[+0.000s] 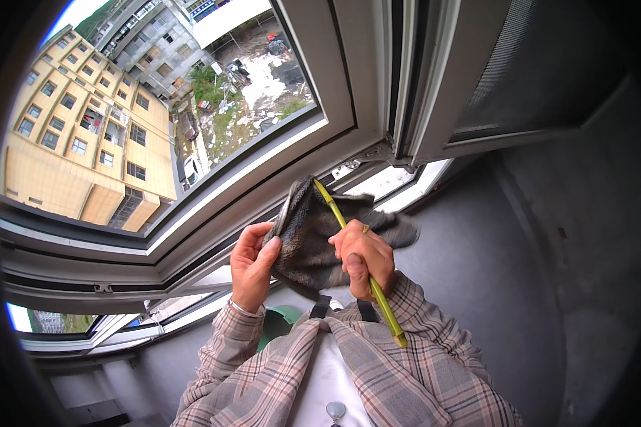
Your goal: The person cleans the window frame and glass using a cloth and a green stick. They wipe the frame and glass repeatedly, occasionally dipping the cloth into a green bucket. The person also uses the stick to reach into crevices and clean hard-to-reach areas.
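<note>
My right hand (367,260) grips a yellow-green stick (385,309), which looks like bamboo and slants from my chest up to the window frame. Its upper end lies against a dirty, dark grey cloth (315,235). The left edge of that cloth is pinched between the thumb and fingers of my left hand (253,267). Part of the cloth hangs to the right behind my right hand, its far end blurred. Both hands are in front of my chest, just before the lower rail of the window frame (213,245).
A metal hinge (366,157) joins the frame at its lower corner. To the right, a screened sash (513,85) stands swung inward. Below my left forearm is a green bucket (278,323). Grey floor (470,256) spreads to the right. Outside the glass stands a yellow building (85,117).
</note>
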{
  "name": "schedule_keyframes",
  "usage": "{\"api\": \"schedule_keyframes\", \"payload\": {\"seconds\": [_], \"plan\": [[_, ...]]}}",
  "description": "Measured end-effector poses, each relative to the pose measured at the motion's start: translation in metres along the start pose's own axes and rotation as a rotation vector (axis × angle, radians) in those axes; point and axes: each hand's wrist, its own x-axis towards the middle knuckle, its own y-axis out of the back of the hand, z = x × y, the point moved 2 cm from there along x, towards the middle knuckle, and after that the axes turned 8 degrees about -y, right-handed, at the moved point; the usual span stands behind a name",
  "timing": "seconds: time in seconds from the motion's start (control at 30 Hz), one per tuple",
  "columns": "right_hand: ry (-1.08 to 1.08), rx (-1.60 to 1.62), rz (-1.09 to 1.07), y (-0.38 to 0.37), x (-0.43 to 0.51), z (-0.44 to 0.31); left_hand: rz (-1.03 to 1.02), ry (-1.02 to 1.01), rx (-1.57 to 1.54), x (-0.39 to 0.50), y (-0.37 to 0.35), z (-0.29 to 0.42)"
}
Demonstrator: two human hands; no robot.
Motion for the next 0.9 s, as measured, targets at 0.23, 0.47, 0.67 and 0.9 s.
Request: {"api": "schedule_keyframes", "payload": {"seconds": [0.23, 0.47, 0.67, 0.9], "plan": [[0.107, -0.116, 0.029, 0.013, 0.028, -0.015, -0.101, -0.201, 0.096, 0.035, -0.033, 0.025], [0.130, -0.264, 0.095, 0.029, 0.050, 0.013, -0.124, -0.255, 0.065, 0.091, -0.058, -0.018], [-0.029, 0.031, 0.239, 0.010, 0.045, 0.008, -0.063, -0.091, 0.046, 0.042, -0.021, -0.021], [0.009, 0.287, 0.095, -0.074, 0.018, 0.006, 0.109, -0.091, 0.299, -0.036, 0.062, 0.024]]}}
